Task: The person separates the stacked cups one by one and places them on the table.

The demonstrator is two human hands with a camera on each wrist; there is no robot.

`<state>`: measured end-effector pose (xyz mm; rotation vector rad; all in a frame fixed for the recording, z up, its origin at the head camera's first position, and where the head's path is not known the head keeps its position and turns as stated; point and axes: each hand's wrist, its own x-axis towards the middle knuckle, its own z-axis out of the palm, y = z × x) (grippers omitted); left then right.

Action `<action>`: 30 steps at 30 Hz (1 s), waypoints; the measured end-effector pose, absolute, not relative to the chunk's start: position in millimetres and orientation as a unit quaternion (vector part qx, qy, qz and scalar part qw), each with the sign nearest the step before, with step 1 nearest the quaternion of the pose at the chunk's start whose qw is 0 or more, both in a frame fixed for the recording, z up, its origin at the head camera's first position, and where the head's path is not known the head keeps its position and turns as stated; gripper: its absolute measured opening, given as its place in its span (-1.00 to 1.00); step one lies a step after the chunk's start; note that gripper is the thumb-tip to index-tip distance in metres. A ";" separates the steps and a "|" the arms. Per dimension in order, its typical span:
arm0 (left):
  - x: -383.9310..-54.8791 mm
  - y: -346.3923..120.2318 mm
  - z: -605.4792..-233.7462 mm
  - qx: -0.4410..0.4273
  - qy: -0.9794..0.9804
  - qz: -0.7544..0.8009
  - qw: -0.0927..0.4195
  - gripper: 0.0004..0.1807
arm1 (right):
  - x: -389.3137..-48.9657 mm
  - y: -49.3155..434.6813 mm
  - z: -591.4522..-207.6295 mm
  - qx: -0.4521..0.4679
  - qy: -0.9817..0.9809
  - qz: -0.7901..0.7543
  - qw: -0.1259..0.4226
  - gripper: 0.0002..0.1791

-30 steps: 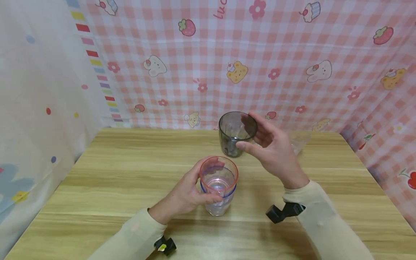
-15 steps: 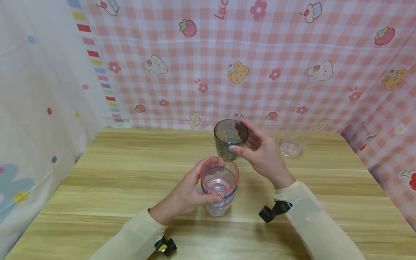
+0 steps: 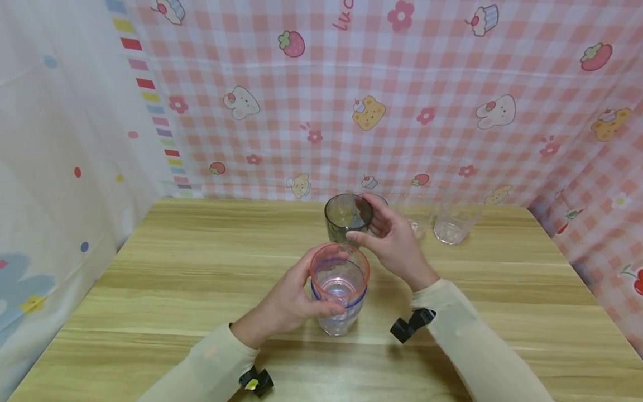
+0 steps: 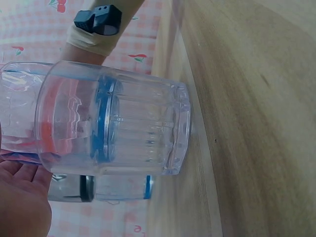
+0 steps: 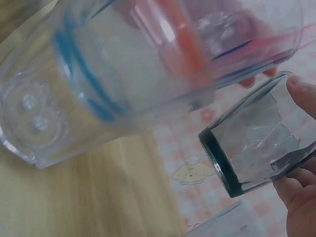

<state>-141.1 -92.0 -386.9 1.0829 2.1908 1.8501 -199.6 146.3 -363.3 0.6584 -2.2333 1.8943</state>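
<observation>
The head view looks forward and down over the counter [image 3: 150, 279]; both wrist views sit close, sharing the stacked cups [image 3: 339, 290] [image 4: 113, 126] [image 5: 123, 74].

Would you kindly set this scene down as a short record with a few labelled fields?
Left hand: grips the stacked clear cups, the inner one red-rimmed, the outer one blue-rimmed, standing on the wooden table.
Right hand: holds the dark-rimmed cup just behind the stack, lifted off the table.
Other items: two clear cups stand at the far right of the table, near the pink checked cloth.
Wrists: a black camera mount sits on the right sleeve.
</observation>
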 end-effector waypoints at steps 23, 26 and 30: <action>-139.1 -90.7 -386.0 0.334 0.712 0.615 0.054 0.05 | -214.7 135.3 -396.4 0.212 -0.769 0.602 0.028 -0.12; -139.3 -90.6 -385.9 0.332 0.713 0.615 0.054 0.05 | -216.3 134.9 -399.2 0.219 -0.771 0.598 0.024 -0.13; -139.8 -90.8 -386.5 0.334 0.713 0.614 0.049 0.05 | -219.1 134.9 -404.5 0.229 -0.770 0.596 0.017 -0.13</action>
